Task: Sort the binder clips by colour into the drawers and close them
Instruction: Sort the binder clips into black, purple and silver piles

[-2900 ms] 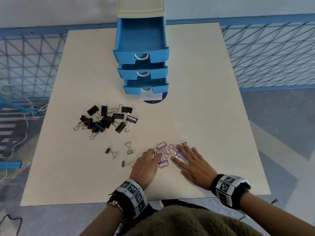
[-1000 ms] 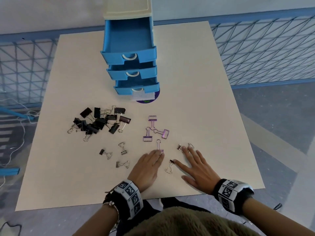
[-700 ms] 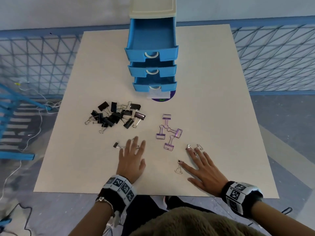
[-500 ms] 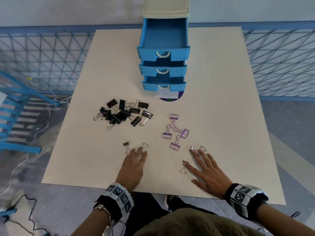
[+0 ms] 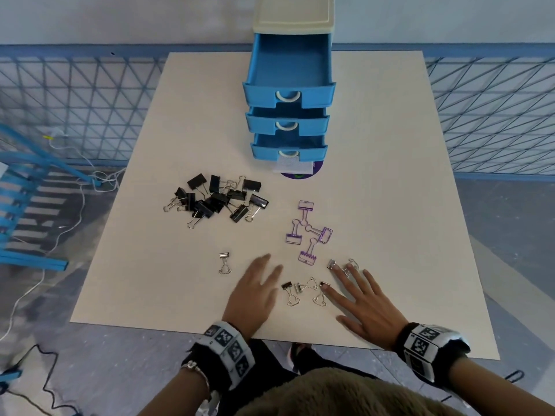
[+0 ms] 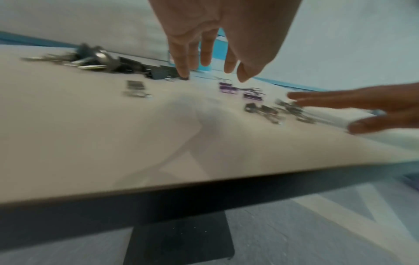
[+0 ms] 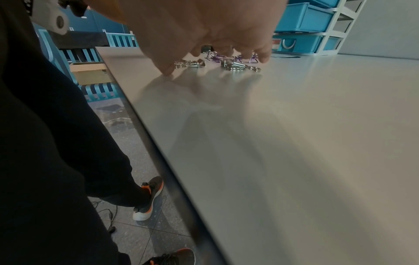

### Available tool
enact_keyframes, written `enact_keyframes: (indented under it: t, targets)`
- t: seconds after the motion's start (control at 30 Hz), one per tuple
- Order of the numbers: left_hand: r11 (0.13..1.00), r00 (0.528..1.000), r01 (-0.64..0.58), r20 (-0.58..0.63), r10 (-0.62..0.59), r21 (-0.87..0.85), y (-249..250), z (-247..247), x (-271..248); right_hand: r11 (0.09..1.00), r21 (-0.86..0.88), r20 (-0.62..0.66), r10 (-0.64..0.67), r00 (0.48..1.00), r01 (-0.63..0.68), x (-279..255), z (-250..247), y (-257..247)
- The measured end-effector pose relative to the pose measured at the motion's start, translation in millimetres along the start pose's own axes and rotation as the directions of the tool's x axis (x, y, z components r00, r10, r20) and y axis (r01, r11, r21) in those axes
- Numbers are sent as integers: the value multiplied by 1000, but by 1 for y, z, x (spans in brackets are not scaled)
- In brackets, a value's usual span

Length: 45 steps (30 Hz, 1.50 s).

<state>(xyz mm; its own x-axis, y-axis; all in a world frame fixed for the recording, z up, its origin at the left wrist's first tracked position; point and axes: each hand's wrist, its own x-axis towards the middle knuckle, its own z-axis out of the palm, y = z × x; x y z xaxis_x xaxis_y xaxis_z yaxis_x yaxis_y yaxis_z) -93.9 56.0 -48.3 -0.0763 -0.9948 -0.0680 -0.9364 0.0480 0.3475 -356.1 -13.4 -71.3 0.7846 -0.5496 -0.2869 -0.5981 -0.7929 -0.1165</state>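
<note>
- Both hands lay flat on the counter, fingers straight, holding nothing: left hand, right hand.
- Silver clips sat between them.
- Purple clips lay beyond.
- Black clips were piled far left.
- Drawers stood open.

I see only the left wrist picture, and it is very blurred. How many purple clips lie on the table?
Observer: Four purple clips lie close together on the table, clear in the head view.
Operator: The left hand covers the drawers for me. Are they open?
Observer: All three blue drawers are pulled open; nothing shows inside the top drawer.
Operator: Does the right hand hold a clip?
Observer: No. The right hand lies flat with spread fingers, its fingertips at the small silver clips.
</note>
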Motion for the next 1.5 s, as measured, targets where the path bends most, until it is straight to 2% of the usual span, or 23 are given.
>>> enact_keyframes:
  t: [0.1,0.17,0.2,0.33,0.47,0.6,0.7,0.87,1.1,1.3,1.4,1.5]
  targets:
    - [971,972,232,-25,-234,-63,-34,-4,-14,999,2,-17,-42,999,42,0,-1,1]
    - [954,955,297,45,-294,-53,-52,-3,-23,997,-9,-19,-70,997,70,2,-1,0]
    - [956,955,292,72,-288,-42,-56,-1,-26,997,-16,-15,-81,997,81,3,-1,-1]
    - [975,972,215,112,-208,-52,-42,8,-30,995,-28,35,-90,995,91,8,-1,-5]
    - [999,992,-7,129,12,-45,-15,21,-25,997,-15,63,-80,995,81,11,-3,-6]
    - [979,958,-204,204,199,3,5,34,-17,996,-6,56,-88,995,88,9,4,-4]
    - [946,922,-317,257,292,64,11,47,-12,996,11,20,-87,996,87,5,11,-2]
    - [923,879,-369,363,308,110,23,63,3,999,36,-48,-30,998,31,-4,20,4]
    - [906,865,-416,340,369,74,52,69,39,990,77,5,117,993,-117,-17,15,27]
    - [927,847,-365,445,292,87,88,67,76,959,103,12,264,965,-264,-23,10,48]
    - [933,857,-340,446,258,114,100,66,86,954,111,-12,281,960,-278,-26,6,55]
    - [931,898,-348,324,296,114,97,60,90,946,121,-39,309,950,-302,-25,-5,53]
